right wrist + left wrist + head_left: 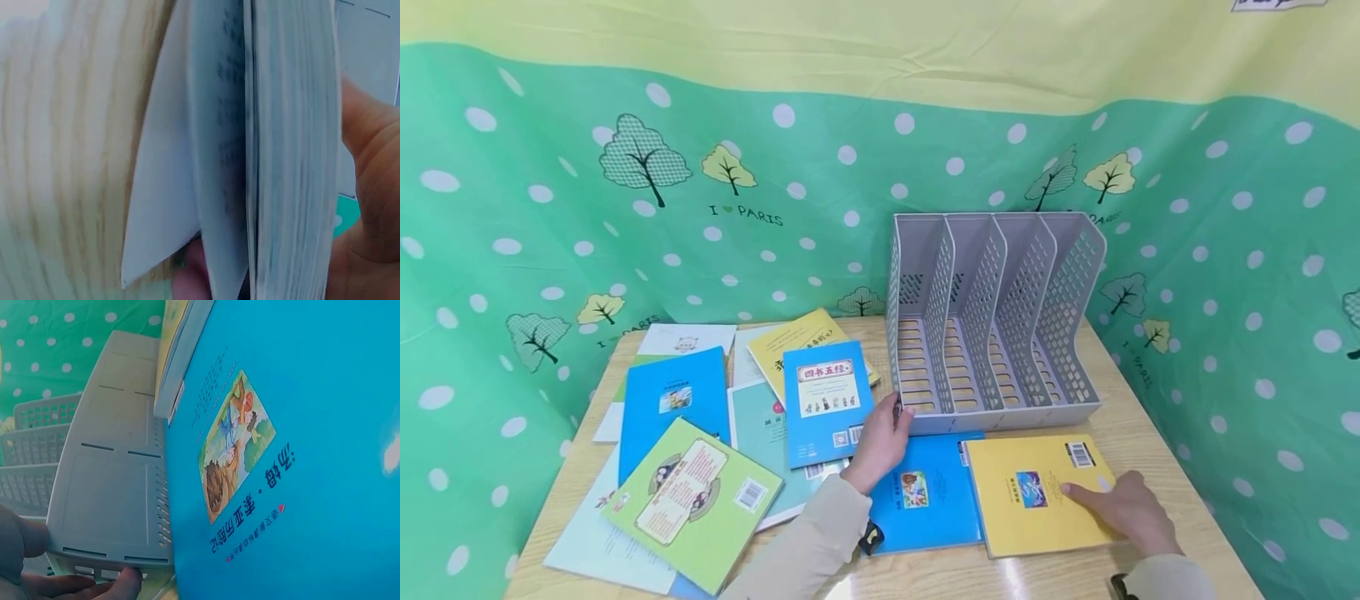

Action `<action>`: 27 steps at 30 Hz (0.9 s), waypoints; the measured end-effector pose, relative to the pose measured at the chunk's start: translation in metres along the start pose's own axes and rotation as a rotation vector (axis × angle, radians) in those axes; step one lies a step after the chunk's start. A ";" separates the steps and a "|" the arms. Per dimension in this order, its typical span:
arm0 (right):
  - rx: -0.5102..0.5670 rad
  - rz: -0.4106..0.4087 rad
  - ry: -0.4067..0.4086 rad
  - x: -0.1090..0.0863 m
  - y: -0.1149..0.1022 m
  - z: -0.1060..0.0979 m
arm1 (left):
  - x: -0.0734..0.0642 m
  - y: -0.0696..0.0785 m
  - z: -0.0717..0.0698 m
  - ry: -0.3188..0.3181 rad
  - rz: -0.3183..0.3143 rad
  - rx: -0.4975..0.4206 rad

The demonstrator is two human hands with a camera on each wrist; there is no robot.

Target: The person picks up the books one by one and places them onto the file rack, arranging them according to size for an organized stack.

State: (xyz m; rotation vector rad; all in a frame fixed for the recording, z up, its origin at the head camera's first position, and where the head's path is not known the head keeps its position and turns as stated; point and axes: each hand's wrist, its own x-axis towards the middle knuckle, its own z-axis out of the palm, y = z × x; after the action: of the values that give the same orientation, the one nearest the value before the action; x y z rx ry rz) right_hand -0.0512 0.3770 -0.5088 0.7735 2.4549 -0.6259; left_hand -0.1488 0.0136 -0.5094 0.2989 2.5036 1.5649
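At the front left corner of a grey four-slot file rack (pixel 1022 419), my left hand (pixel 880 442) pinches the rim between thumb and fingers, as the left wrist view also shows. My right hand (pixel 1127 510) grips a yellow book (pixel 1011 529) by its right edge, thumb on the cover and fingers beneath. The right wrist view has the book's page edges (pixel 297 150) close up, with some lower leaves splayed and a fingertip (pixel 190 272) under them. A blue book (pixel 936 521) with a small picture lies in front of the rack, left of the yellow one, which overlaps its edge.
Several books overlap on the left of the wooden table (pixel 1180 467), among them a green one (pixel 733 454), a blue one (pixel 643 400) and a smaller blue one (pixel 827 442). A green dotted curtain (pixel 820 250) hangs behind and beside the table.
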 end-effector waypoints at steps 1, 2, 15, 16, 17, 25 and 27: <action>0.004 0.000 -0.005 0.000 0.000 -0.001 | 0.000 0.000 0.000 0.002 0.002 0.003; 0.013 0.005 -0.010 0.000 0.000 -0.001 | 0.000 0.000 0.000 0.004 0.003 0.005; 0.123 -0.089 0.059 -0.008 -0.001 -0.010 | 0.000 0.000 0.000 -0.006 0.019 -0.007; 0.139 -0.084 0.078 -0.009 -0.002 -0.009 | 0.000 0.000 0.000 -0.008 0.021 -0.009; 0.152 -0.084 0.099 -0.009 -0.003 -0.008 | 0.000 0.000 0.000 -0.009 0.023 -0.009; 0.107 -0.147 0.229 -0.006 -0.004 0.000 | 0.000 0.000 -0.001 -0.004 0.035 -0.006; 0.126 -0.120 0.262 -0.006 -0.005 0.002 | 0.000 0.000 -0.001 -0.005 0.034 -0.011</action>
State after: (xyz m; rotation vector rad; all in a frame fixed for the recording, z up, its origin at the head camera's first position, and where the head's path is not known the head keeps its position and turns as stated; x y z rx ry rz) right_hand -0.0491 0.3698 -0.5053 0.8058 2.7381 -0.7728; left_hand -0.1487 0.0129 -0.5092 0.3446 2.4985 1.5879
